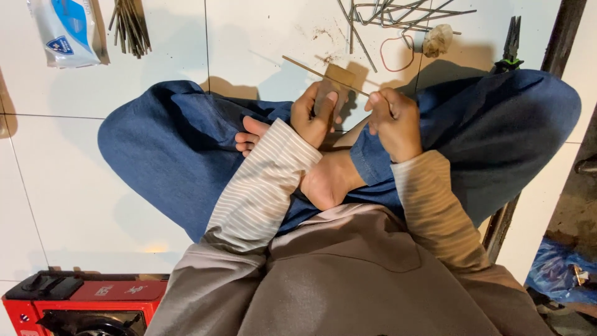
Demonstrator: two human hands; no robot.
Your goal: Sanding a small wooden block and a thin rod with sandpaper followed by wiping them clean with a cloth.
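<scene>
- White-and-blue plastic packet (64,31), one, on the white tiled floor (74,186) at far left, top.
- Bundle of thin dark metal rods (129,26), one bundle, just right of the packet; rods too close-packed to count.
- Red-and-black boxy appliance (81,305), one, bottom left corner, partly cut off.
- Left hand (314,112), fingers wrapped around a small brown rectangular piece of abrasive-looking paper or card (333,87), thumb pressed on its face; the piece is folded about the rod.
- Thin long metal rod (323,74), one, running aslant from upper left through the brown piece to the right hand, held above the crossed legs in blue trousers.
- Right hand (393,121), fingertips pressed together, pinching the rod's right end.
- Step in hand, as I judge it: rubbing or cleaning the rod through the brown piece. Next move likely calls for a firm pinch on the right while the left slides along the rod, keeping it from bending.
- Loose heap of grey metal rods (398,14), one heap, top centre-right; more than ten, crossing, no exact count.
- Red loop of thin wire or band (398,53), one, beside the heap.
- Crumpled pale lump, cloth or paper (438,39), one.
- Pliers with dark and green handles (511,43), one pair, far right.
</scene>
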